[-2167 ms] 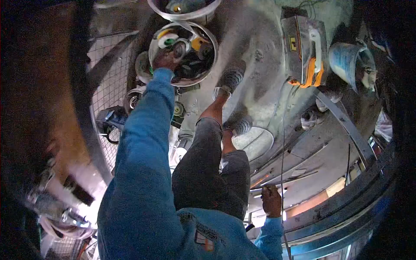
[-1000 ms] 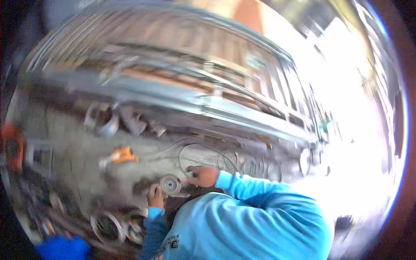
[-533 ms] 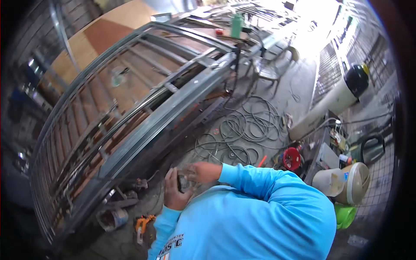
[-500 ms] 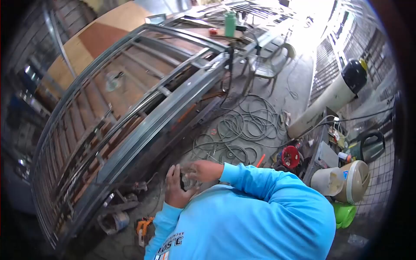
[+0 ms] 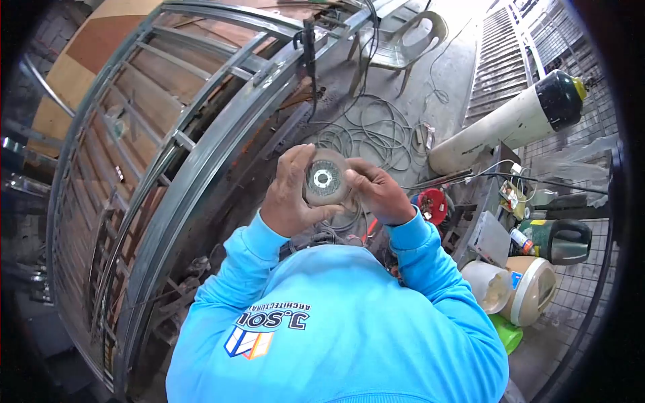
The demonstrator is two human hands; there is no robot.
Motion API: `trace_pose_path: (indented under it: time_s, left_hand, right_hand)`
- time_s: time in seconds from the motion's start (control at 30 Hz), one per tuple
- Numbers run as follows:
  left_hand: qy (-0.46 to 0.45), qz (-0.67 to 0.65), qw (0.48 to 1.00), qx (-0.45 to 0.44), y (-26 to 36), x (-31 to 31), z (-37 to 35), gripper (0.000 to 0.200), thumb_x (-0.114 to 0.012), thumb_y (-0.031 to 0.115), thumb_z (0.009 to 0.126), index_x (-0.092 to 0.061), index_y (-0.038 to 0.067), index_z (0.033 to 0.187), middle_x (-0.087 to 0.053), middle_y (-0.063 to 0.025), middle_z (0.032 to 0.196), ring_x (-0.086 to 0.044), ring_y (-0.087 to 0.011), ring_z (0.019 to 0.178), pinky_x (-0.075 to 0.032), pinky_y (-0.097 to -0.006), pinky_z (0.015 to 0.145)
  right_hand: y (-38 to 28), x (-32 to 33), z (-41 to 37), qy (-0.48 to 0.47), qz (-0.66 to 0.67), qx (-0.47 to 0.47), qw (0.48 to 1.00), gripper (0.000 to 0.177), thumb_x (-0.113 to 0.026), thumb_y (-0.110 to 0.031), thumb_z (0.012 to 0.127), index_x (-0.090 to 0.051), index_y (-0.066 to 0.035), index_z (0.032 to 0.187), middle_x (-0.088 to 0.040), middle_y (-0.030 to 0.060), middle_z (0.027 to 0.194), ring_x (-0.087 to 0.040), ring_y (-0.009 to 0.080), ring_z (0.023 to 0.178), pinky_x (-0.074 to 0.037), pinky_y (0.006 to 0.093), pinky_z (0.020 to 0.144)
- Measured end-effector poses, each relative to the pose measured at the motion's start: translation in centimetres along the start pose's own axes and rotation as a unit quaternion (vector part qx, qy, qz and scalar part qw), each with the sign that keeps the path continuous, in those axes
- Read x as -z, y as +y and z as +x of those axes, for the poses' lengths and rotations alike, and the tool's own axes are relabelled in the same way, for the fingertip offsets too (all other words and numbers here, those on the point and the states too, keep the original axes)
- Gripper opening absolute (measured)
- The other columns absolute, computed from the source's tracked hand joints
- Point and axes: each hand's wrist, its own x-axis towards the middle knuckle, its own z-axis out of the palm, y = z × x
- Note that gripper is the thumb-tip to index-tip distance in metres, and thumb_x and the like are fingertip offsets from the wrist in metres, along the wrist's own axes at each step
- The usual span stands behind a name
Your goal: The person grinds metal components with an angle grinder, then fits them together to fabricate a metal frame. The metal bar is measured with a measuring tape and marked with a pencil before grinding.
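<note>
Up in front of my chest is a round grey-brown grinding disc (image 5: 327, 178) with a pale metal ring at its centre hole, its flat face turned toward me. Curved round its left edge is my left hand (image 5: 287, 191), fingers above and thumb below. My right hand (image 5: 380, 193) grips the opposite edge, thumb at the rim and its other fingers partly hidden behind. Beyond the hands, coiled cable (image 5: 376, 131) lies on the floor.
A curved metal frame (image 5: 201, 144) fills the left side. At the right are a gas cylinder (image 5: 494, 127), a red reel-like object (image 5: 432, 206) and several containers, among them a beige bucket (image 5: 535, 290). A plastic chair (image 5: 396, 50) stands farther off.
Both hands have moved up and away from my body. The disc, mostly hidden between them before, now faces me in plain sight. My view has tilted downward.
</note>
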Motion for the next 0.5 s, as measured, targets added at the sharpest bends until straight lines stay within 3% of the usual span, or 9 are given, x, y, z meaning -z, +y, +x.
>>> trace_pose_path:
  time_s: [0.07, 0.3, 0.4, 0.5]
  left_hand:
    - [-0.016, -0.063, 0.998, 0.003, -2.0, -1.4, 2.6, 0.117, -0.091, 0.046, 0.061, -0.03, -0.001, 0.149, -0.051, -0.0248, 0.137, -0.057, -0.0396, 0.122, -0.052, -0.0448, 0.097]
    - [-0.017, -0.175, 0.984, 0.038, -9.1, -5.4, 12.9, 0.117, -0.091, 0.04, 0.064, -0.025, -0.003, 0.151, -0.058, -0.0252, 0.13, -0.062, -0.0378, 0.117, -0.053, -0.0422, 0.095]
    - [0.001, -0.214, 0.977, 0.024, -11.1, -6.1, 17.4, 0.115, -0.092, 0.03, 0.065, -0.023, -0.002, 0.151, -0.056, -0.0258, 0.132, -0.062, -0.0369, 0.119, -0.052, -0.0411, 0.097]
    - [-0.013, -0.218, 0.975, 0.044, -12.3, -6.3, 20.6, 0.113, -0.091, 0.026, 0.067, -0.022, -0.002, 0.151, -0.052, -0.0277, 0.136, -0.059, -0.0398, 0.122, -0.051, -0.0413, 0.098]
  right_hand:
    - [-1.2, 1.8, 1.6, 0.035, 0.07, -0.01, 0.997, 0.043, -0.053, -0.029, 0.104, -0.051, 0.003, 0.133, -0.064, 0.0026, 0.1, -0.057, 0.0047, 0.082, -0.047, 0.0208, 0.069]
    - [-6.1, 9.0, 10.6, 0.066, 0.014, -0.015, 0.998, 0.046, -0.054, -0.028, 0.104, -0.05, 0.005, 0.136, -0.062, 0.0065, 0.117, -0.057, 0.0116, 0.105, -0.046, 0.0259, 0.092]
    - [-8.1, 11.8, 14.6, 0.093, -0.03, -0.043, 0.994, 0.047, -0.054, -0.028, 0.103, -0.05, 0.005, 0.136, -0.062, 0.007, 0.12, -0.057, 0.013, 0.11, -0.046, 0.0268, 0.096]
    - [-11.5, 13.6, 17.5, 0.065, -0.025, -0.073, 0.995, 0.046, -0.054, -0.029, 0.103, -0.051, 0.004, 0.135, -0.062, 0.0038, 0.115, -0.056, 0.0103, 0.104, -0.046, 0.0254, 0.091]
